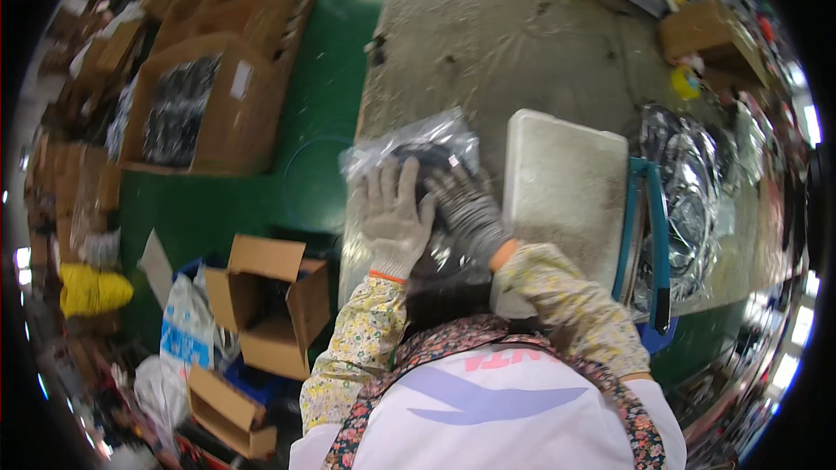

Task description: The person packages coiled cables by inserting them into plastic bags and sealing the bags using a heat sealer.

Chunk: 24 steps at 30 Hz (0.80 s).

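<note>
A clear plastic bag [457, 130] with a dark, rounded item [427, 154] inside lies near the left edge of the worktable. My left hand [392, 218], in a pale grey knit glove, rests on the bag with its fingers stretched out. On the bag's right side lies my right hand [468, 211] in a darker grey glove, palm down, fingers extended and slightly blurred. Neither hand grips anything visible. Part of the bag is hidden under both hands, and I cannot make out exactly what the dark item is.
Right of my hands are a white slab-like box [566, 191], a teal long-handled device [657, 239] and bagged black coils [692, 183]. A cardboard box [718, 39] stands at the table's far right. Open cartons [272, 305] and a box of dark bagged goods [218, 109] sit to the left.
</note>
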### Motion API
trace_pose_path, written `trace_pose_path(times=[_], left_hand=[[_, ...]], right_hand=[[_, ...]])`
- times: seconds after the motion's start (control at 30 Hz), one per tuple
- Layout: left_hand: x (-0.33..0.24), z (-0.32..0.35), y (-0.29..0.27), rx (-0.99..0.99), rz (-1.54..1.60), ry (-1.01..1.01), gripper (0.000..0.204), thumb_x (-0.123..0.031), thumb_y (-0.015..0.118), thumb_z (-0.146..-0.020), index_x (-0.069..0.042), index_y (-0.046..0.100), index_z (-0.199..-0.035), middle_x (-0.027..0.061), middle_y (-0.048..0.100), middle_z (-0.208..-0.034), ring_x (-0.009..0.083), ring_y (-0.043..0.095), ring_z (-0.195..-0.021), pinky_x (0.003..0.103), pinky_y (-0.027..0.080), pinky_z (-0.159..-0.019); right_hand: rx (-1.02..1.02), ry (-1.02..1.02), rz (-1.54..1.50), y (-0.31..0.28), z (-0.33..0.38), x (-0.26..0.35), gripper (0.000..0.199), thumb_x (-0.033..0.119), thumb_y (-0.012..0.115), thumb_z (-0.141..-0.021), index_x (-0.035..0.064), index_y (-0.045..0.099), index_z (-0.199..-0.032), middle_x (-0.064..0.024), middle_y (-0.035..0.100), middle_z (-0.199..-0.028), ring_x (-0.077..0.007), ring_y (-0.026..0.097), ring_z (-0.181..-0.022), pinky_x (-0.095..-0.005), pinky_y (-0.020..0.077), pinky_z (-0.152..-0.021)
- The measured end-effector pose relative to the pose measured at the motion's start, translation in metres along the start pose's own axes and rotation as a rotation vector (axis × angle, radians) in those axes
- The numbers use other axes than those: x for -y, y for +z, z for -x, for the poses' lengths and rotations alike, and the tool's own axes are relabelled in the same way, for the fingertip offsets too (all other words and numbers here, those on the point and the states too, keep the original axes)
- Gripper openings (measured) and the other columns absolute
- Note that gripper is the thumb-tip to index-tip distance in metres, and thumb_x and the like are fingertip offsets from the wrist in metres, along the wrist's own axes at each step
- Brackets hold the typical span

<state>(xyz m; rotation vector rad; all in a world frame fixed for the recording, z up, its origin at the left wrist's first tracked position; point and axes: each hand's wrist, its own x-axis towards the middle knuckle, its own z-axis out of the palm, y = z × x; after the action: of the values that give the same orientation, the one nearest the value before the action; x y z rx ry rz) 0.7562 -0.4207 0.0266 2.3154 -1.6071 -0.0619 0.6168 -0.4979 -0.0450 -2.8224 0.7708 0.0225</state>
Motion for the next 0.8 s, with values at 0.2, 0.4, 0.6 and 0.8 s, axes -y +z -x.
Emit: trace_pose_path(times=[0.2, 0.4, 0.6, 0.8], left_hand=[[0.015, 0.001, 0.033, 0.253, -0.160, -0.024, 0.065, -0.043, 0.049, -0.091, -0.006, 0.040, -0.143, 0.0219, 0.036, -0.148, 0.0371, 0.027, -0.141, 0.053, 0.008, -0.117], [0.012, -0.002, 0.037, 0.249, -0.166, 0.017, 0.063, -0.035, 0.049, -0.092, -0.004, 0.035, -0.145, 0.0222, 0.029, -0.151, 0.0396, 0.023, -0.141, 0.051, 0.006, -0.118], [0.013, -0.001, 0.047, 0.177, -0.192, 0.061, 0.061, -0.034, 0.046, -0.094, -0.002, 0.034, -0.145, 0.0235, 0.029, -0.151, 0.0419, 0.023, -0.140, 0.051, 0.009, -0.118], [0.014, 0.002, 0.054, 0.268, -0.313, 0.060, 0.063, -0.041, 0.037, -0.097, -0.008, 0.026, -0.150, 0.0200, 0.022, -0.155, 0.0388, 0.016, -0.143, 0.046, 0.006, -0.118]], right_hand=[[0.151, 0.116, -0.254, 0.013, 0.006, 0.017, 0.103, 0.072, 0.058, -0.068, 0.0120, 0.031, -0.148, -0.0126, 0.026, -0.155, -0.0383, 0.015, -0.144, -0.0750, 0.0072, -0.103], [0.190, 0.074, -0.337, 0.012, 0.003, 0.009, 0.109, 0.065, 0.066, -0.063, 0.0146, 0.025, -0.151, -0.0112, 0.020, -0.158, -0.0324, 0.011, -0.147, -0.0712, 0.0088, -0.106], [0.208, 0.141, -0.361, 0.015, -0.006, 0.012, 0.105, 0.066, 0.064, -0.067, 0.0147, 0.025, -0.150, -0.0087, 0.023, -0.157, -0.0315, 0.018, -0.145, -0.0718, 0.0093, -0.107], [0.010, 0.136, -0.342, 0.041, 0.001, 0.012, 0.100, 0.066, 0.060, -0.071, 0.0128, 0.028, -0.149, -0.0094, 0.027, -0.155, -0.0295, 0.020, -0.144, -0.0716, 0.0069, -0.107]])
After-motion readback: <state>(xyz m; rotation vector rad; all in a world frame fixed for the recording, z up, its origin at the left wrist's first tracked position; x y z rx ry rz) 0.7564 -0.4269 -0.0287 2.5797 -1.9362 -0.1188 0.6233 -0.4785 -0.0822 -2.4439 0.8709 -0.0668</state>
